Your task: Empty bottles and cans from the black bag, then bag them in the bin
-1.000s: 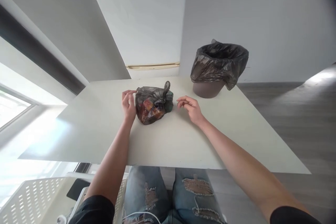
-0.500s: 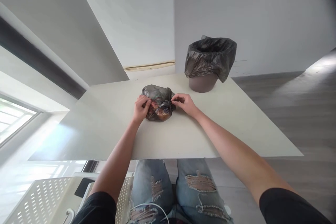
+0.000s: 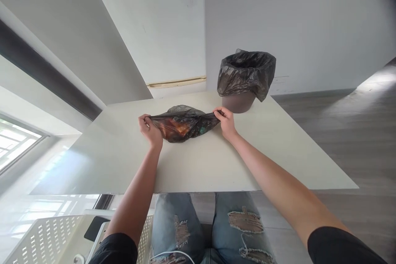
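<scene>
A thin black plastic bag (image 3: 185, 126) lies on the white table, stretched sideways between my hands. Orange, red and some green shows through the film, but what is inside cannot be made out. My left hand (image 3: 151, 130) pinches the bag's left edge, fingers closed. At the opposite end, my right hand (image 3: 226, 122) grips the right edge between thumb and fingers. Just beyond my right hand stands a brown bin (image 3: 238, 102), lined with another black bag (image 3: 262, 76) folded over its rim.
The white table (image 3: 198, 169) ends just before my knees. Below its front edge at left is a cream perforated basket (image 3: 55, 235) with a dark flat object (image 3: 95, 227). A white cable (image 3: 173, 252) crosses my lap. Walls stand behind and left; wooden floor (image 3: 340, 132) lies to the right.
My hands have moved apart, left hand leftward and right hand rightward. The bag, bunched with a gathered top before, is now pulled out wide and its edge is taut.
</scene>
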A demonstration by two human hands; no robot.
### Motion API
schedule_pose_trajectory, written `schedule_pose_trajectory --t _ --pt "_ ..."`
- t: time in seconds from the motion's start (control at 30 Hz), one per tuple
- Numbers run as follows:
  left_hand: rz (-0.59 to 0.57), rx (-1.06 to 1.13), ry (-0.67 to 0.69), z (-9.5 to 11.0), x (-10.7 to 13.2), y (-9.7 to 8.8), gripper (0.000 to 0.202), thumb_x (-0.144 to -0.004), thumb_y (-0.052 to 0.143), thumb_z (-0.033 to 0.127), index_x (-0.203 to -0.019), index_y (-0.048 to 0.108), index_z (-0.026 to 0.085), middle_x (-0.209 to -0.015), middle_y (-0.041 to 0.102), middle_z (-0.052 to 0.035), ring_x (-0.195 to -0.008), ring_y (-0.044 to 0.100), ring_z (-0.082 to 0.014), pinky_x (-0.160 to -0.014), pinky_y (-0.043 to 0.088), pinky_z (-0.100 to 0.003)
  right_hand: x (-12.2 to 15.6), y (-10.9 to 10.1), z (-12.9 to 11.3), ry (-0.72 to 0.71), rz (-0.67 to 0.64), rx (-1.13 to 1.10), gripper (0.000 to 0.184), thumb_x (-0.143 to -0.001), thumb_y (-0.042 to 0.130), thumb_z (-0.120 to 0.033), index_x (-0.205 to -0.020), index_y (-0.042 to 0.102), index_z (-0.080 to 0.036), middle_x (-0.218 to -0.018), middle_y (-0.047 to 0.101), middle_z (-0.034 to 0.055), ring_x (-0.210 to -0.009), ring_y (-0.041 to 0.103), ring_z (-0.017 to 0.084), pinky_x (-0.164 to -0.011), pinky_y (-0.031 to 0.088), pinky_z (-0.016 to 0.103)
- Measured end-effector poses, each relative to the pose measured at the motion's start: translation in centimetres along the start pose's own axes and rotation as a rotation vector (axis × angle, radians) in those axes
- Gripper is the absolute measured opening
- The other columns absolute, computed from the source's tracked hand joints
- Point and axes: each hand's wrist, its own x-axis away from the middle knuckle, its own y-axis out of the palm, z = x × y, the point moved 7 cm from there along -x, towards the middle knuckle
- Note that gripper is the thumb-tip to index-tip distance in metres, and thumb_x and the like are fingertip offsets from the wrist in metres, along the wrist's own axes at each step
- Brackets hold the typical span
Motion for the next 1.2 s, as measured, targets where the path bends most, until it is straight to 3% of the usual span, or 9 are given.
schedule_pose_trajectory --t 0.2,0.3,0.43,0.53,0.63,0.8,1.0,1.1,1.2 --pt "0.125 0.048 -0.246 -3.7 -0.3 -0.5 0.020 -0.105 0.051 0.032 -0.093 0.061 0.020 -0.089 0.057 -0.0019 -0.085 0.055 -0.0160 -0.081 0.044 -0.027 0.5 -0.4 -1.5 -0.119 0.091 0.240 0.024 -0.096 0.056 -0.045 -0.089 0.065 -0.024 -0.074 0.056 0.0021 -0.074 0.052 0.022 -0.075 0.045 0.036" --pt "0.092 0.088 -0.220 -3.4 -0.8 -0.5 0.018 -0.102 0.052 0.034 -0.096 0.062 0.020 -0.092 0.058 -0.0030 -0.090 0.059 -0.0177 -0.085 0.047 -0.029 0.9 -0.4 -3.2 -0.237 0.111 0.342 0.020 -0.098 0.051 -0.035 -0.102 0.067 -0.025 -0.090 0.061 0.0071 -0.091 0.057 0.027 -0.084 0.049 0.039" --pt "-0.157 0.118 0.057 0.9 -1.3 0.1 0.034 -0.106 0.038 0.036 -0.106 0.069 0.021 -0.116 0.067 -0.0108 -0.120 0.062 -0.0267 -0.106 0.047 -0.040 1.3 1.1 -4.6 -0.359 -0.078 0.340 0.030 -0.097 0.050 -0.028 -0.121 0.067 -0.027 -0.122 0.066 0.0098 -0.113 0.059 0.029 -0.097 0.049 0.043" --pt "-0.467 0.089 0.164 3.3 -0.5 1.7 0.037 -0.107 0.046 0.046 -0.111 0.074 0.023 -0.118 0.071 -0.0110 -0.120 0.063 -0.0298 -0.110 0.045 -0.045 1.6 3.0 -3.8 -0.335 -0.349 0.318 0.026 -0.098 0.063 -0.039 -0.120 0.070 -0.028 -0.113 0.069 0.0079 -0.103 0.064 0.027 -0.094 0.050 0.042" --pt "-0.631 -0.036 0.233 3.8 0.5 2.9 0.027 -0.101 0.062 0.045 -0.091 0.077 0.024 -0.100 0.073 -0.0086 -0.103 0.064 -0.0292 -0.107 0.044 -0.048 1.7 4.0 -2.4 -0.299 -0.489 0.380 0.023 -0.093 0.073 -0.047 -0.103 0.076 -0.027 -0.095 0.071 0.0059 -0.090 0.065 0.026 -0.086 0.049 0.041" --pt "-0.402 0.031 0.194 2.8 -0.4 1.8 0.030 -0.107 0.055 0.039 -0.083 0.063 0.022 -0.089 0.063 -0.0057 -0.085 0.059 -0.0218 -0.083 0.047 -0.036 1.5 3.6 -2.4 -0.257 -0.495 0.335 0.028 -0.095 0.070 -0.050 -0.082 0.076 -0.025 -0.083 0.070 0.0043 -0.075 0.060 0.022 -0.076 0.045 0.038" --pt "0.066 0.025 0.011 -0.1 -2.6 -1.9 0.039 -0.112 0.047 0.051 -0.090 0.052 0.020 -0.085 0.050 -0.0002 -0.080 0.048 -0.0161 -0.080 0.044 -0.029 0.2 0.4 -3.1 -0.222 -0.149 0.176 0.024 -0.092 0.074 -0.047 -0.083 0.069 -0.024 -0.075 0.054 0.0000 -0.071 0.047 0.019 -0.072 0.040 0.035" --pt "0.161 0.114 -0.135 -2.6 -2.9 -2.7 0.041 -0.111 0.048 0.054 -0.088 0.046 0.021 -0.082 0.041 0.0025 -0.076 0.042 -0.0143 -0.076 0.042 -0.026 -0.2 -0.5 -2.2 -0.179 -0.089 0.128 0.011 -0.091 0.068 -0.035 -0.091 0.067 -0.025 -0.074 0.042 -0.0022 -0.070 0.044 0.018 -0.070 0.040 0.034" --pt "0.179 0.168 -0.296 -4.7 -2.9 -2.9 0.033 -0.112 0.047 0.045 -0.088 0.045 0.021 -0.083 0.040 0.0030 -0.075 0.042 -0.0131 -0.075 0.043 -0.025 0.1 -0.5 -2.8 -0.252 -0.072 0.209 0.010 -0.087 0.059 -0.024 -0.094 0.066 -0.024 -0.089 0.052 0.0028 -0.082 0.053 0.021 -0.078 0.046 0.036"
